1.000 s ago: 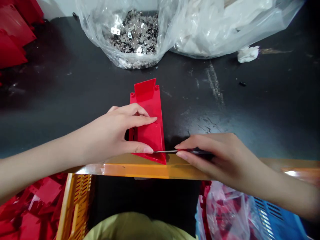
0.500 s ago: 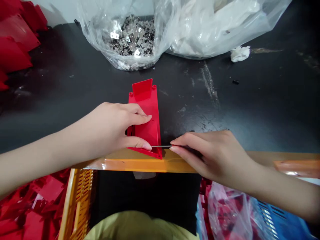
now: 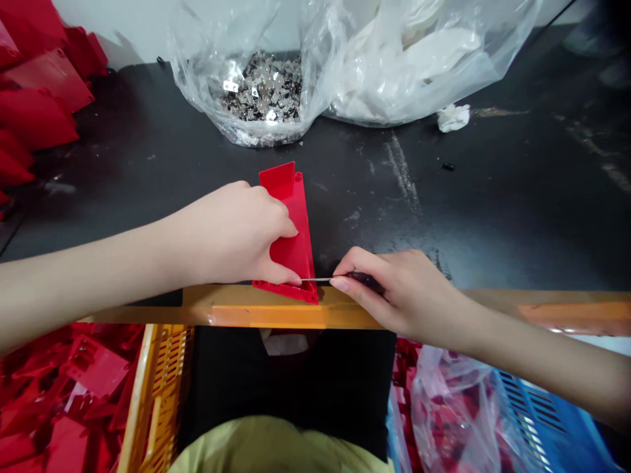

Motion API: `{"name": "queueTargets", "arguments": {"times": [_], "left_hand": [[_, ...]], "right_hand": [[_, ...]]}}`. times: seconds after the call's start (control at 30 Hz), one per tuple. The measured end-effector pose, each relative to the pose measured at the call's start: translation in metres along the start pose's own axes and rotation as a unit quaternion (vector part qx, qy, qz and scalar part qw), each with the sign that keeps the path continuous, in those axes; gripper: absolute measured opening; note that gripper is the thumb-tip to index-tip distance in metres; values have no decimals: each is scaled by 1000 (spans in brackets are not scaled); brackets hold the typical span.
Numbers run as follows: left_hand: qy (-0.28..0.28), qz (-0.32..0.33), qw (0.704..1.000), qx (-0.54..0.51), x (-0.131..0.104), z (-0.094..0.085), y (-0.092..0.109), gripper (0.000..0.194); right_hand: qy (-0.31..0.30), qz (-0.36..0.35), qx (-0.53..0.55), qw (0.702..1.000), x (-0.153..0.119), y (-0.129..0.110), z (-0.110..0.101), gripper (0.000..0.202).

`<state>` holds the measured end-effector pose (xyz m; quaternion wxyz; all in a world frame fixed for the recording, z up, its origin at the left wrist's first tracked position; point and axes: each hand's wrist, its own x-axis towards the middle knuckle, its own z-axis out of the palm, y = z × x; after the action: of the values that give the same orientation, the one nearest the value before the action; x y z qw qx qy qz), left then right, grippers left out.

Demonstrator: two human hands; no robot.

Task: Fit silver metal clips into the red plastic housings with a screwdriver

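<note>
A red plastic part lies at the front edge of the dark table, a raised flap at its far end. My left hand presses on it from the left, thumb and fingers gripping it, with the thumb tip by the near end. My right hand is closed around the dark handle of a thin metal tool. The tool's shaft points left over the part's near right edge, and its tip meets my left thumb. Whatever lies under the thumb is hidden.
A clear bag of small metal pieces and a bag of white material stand at the back. Red parts are stacked at left. Below the orange edge are a yellow crate and a blue crate.
The left hand's knuckles have shifted right over the red part, covering more of its left side. The camera view has also shifted slightly. Both hands keep their holds.
</note>
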<state>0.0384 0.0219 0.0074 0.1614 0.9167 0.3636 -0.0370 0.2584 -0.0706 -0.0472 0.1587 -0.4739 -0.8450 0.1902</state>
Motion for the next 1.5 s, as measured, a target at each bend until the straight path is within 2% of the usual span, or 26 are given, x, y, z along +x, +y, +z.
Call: {"name": "queueTargets", "arguments": {"times": [0.1,0.23,0.4,0.53,0.7,0.8,0.93,1.1,1.27,1.37,1.5], "left_hand": [[-49,34,997,54,3,-2,2,40],[-20,20,998,52,3,-2,3,39],[-19,0,998,63,4,-4,6,44],[-34,-33,996,75,7,-7,11,49],[-73,-66,984,148,10,-10,20,40],[-99,-80,983,132,15,-14,25,43],[-152,-89,976,130,24,-18,29,33],[-148,-76,978,126,29,-14,27,33],[-131,-64,982,123,27,-8,26,36],[-134,-85,982,103,29,-9,22,36],[-132,-101,985,-40,23,-11,4,42]], "right_hand": [[-16,13,2,1000,2,0,-2,20],[-55,33,21,998,7,0,-7,21],[-115,81,99,985,17,-1,-18,25],[-164,129,178,962,24,-1,-26,26],[-189,178,253,932,28,-3,-28,34],[-207,197,284,915,30,0,-27,38],[-245,217,331,885,33,9,-24,38],[-262,272,374,847,35,8,-23,43],[-248,278,359,856,34,4,-23,44],[-246,256,356,864,33,2,-22,39],[-196,237,338,889,24,1,-29,37]]}}
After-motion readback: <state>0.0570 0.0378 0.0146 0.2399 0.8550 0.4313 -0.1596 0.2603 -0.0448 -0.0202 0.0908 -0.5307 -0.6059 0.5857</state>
